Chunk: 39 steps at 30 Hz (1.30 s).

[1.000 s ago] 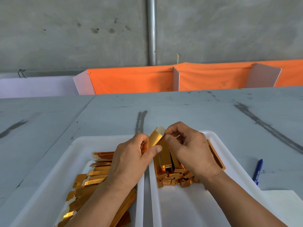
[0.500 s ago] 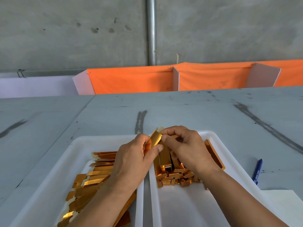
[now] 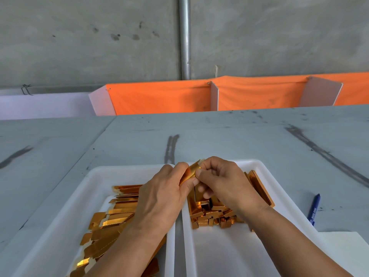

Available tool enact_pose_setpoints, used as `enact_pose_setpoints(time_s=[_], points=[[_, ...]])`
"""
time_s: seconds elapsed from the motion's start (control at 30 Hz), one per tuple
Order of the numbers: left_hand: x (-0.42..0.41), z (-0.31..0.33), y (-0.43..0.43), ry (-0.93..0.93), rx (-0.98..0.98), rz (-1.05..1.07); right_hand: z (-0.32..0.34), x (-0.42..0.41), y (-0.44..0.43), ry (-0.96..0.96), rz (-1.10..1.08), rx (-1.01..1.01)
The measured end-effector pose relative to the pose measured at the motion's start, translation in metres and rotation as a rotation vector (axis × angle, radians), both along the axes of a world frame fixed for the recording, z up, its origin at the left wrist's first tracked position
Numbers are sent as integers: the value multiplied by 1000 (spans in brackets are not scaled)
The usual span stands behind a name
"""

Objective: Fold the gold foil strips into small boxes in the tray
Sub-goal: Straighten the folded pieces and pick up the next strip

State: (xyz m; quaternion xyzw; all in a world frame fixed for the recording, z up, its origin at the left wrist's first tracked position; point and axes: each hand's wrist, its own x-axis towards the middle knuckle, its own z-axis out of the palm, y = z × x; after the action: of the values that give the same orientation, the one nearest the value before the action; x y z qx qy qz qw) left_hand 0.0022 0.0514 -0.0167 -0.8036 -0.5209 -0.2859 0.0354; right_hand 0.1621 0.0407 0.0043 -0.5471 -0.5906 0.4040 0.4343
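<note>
The left hand [image 3: 159, 194] and right hand [image 3: 225, 182] stayed above the gap between the left tray [image 3: 95, 176] and right tray [image 3: 257, 164], fingers curled, both pinching one strip [image 3: 191, 172]. It had bent over more than half a second before. The flat strips [image 3: 119, 214] lay left, boxes [image 3: 211, 216] right.

Single wide view from the head, angled forward and down.
The left hand [image 3: 159, 196] and right hand [image 3: 225, 184] sit close below the lens; table [image 3: 239, 136] and wall [image 3: 79, 37] lie beyond.
</note>
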Motion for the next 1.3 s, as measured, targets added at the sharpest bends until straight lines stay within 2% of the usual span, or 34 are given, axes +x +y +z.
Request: enact_pose_setpoints(time_s=[0.3,0.47,0.7,1.13,1.3], points=[[4,-3,0,85,-42,22,2,2,-2,-23,-9,30],[4,0,-1,68,-42,22,1,2,-2,-26,-61,127],[4,1,-2,63,-34,-8,0,3,-1,-48,-108,147],[5,-1,-2,29,-32,36,4,0,-3,224,-29,10],[6,0,-4,24,-33,35,1,-5,-5,165,-73,105]])
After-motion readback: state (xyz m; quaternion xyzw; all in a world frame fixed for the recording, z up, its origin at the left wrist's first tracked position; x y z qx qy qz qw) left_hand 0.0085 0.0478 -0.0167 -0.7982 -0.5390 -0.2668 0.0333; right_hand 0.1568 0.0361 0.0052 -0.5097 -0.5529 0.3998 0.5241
